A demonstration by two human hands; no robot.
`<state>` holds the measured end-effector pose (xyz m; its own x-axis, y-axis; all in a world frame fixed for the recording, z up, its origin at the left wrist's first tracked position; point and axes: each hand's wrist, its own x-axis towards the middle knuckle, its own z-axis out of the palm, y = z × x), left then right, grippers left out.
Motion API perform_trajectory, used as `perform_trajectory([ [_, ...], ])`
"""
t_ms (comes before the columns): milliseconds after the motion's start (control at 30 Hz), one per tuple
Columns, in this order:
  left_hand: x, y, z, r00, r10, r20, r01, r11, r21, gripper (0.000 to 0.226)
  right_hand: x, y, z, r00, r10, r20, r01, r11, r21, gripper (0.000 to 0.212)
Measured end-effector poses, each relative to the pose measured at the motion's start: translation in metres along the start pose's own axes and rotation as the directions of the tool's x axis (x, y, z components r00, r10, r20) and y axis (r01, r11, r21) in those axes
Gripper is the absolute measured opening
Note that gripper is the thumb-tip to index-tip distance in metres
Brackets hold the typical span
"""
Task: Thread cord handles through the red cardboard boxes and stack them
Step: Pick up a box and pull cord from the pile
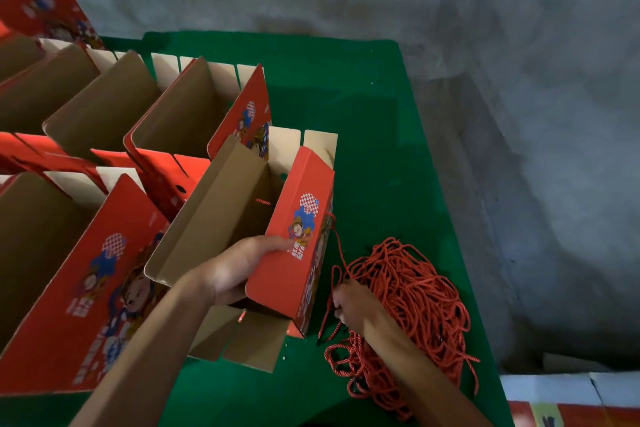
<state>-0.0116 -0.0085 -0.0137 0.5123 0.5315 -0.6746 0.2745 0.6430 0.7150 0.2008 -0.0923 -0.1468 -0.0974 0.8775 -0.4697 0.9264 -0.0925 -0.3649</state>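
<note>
Box (298, 239), red and open-topped, stands tilted on the green table (381, 114) directly ahead of the left hand (239, 270). Its long axis runs from the person away toward the far edge of the table, with the printed side panel facing up and right and the brown inside open to the left. The left hand grips the near end of that panel, thumb laid flat on the print, the other fingers hidden behind the cardboard. A cord (337, 246) comes out of the panel's right side and drops toward the right hand (353, 305). That hand lies at the near left edge of the cord pile (415, 295), fingers curled down among the strands; it pinches cord, though which strand I cannot tell. The pile spreads right of and beyond the right hand, and loops trail back under the forearm. Left of the left hand, more boxes (104, 281) stand in rows, open sides up, long axes running the same way. A short bit of cord shows on the held box's inner wall, just beyond the left hand.
</note>
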Motion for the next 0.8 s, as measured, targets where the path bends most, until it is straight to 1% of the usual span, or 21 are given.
perform_trajectory([
  [133,-0.003,0.002,-0.004,1.0,-0.015,-0.008,0.015,1.0,0.003,0.065,-0.006,0.004,-0.002,0.998,-0.06,0.008,0.06,0.998,-0.015,0.048],
  [200,-0.005,0.003,-0.004,1.0,-0.019,-0.023,0.019,1.0,0.003,0.064,-0.009,0.004,-0.002,0.999,-0.053,0.007,0.053,0.998,0.034,0.041],
  [233,-0.006,0.002,-0.004,0.999,-0.018,-0.03,0.018,1.0,0.005,0.063,-0.01,0.003,-0.004,0.999,-0.034,-0.016,0.035,0.996,0.085,0.034],
  [267,-0.007,0.003,-0.005,0.999,-0.014,-0.034,0.014,1.0,0.01,0.061,-0.013,0.0,-0.008,0.998,-0.014,-0.06,0.023,0.988,0.152,0.026],
  [300,-0.008,0.003,-0.005,0.999,-0.007,-0.038,0.007,1.0,0.016,0.058,-0.016,-0.003,-0.012,0.993,0.008,-0.121,0.023,0.966,0.256,0.023],
  [333,-0.009,0.004,-0.006,0.999,0.001,-0.043,-0.001,1.0,0.016,0.055,-0.02,-0.008,-0.017,0.983,0.035,-0.178,0.038,0.919,0.392,0.024],
  [400,-0.01,0.006,-0.008,0.998,0.021,-0.057,-0.021,1.0,-0.001,0.051,-0.028,-0.019,-0.028,0.966,0.073,-0.249,0.108,0.76,0.641,0.024],
  [433,-0.01,0.008,-0.008,0.997,0.031,-0.067,-0.031,1.0,-0.004,0.05,-0.031,-0.025,-0.033,0.957,0.071,-0.281,0.155,0.694,0.703,0.021],
  [467,-0.01,0.01,-0.009,0.996,0.037,-0.077,-0.037,0.999,-0.003,0.05,-0.034,-0.03,-0.038,0.949,0.066,-0.308,0.191,0.656,0.73,0.017],
  [533,-0.009,0.012,-0.008,0.996,0.032,-0.086,-0.032,0.999,0.008,0.052,-0.038,-0.036,-0.044,0.941,0.073,-0.331,0.219,0.616,0.757,0.01],
  [667,-0.01,0.01,-0.007,0.998,0.0,-0.055,0.0,1.0,0.009,0.056,-0.039,-0.037,-0.048,0.94,0.127,-0.318,0.177,0.614,0.769,0.015],
  [733,-0.009,0.008,-0.006,0.999,-0.003,-0.041,0.002,1.0,-0.008,0.061,-0.039,-0.037,-0.049,0.936,0.144,-0.321,0.178,0.592,0.786,0.015],
  [800,-0.009,0.006,-0.004,0.999,0.002,-0.035,-0.002,1.0,-0.009,0.066,-0.041,-0.038,-0.05,0.933,0.145,-0.33,0.18,0.605,0.775,0.016],
])
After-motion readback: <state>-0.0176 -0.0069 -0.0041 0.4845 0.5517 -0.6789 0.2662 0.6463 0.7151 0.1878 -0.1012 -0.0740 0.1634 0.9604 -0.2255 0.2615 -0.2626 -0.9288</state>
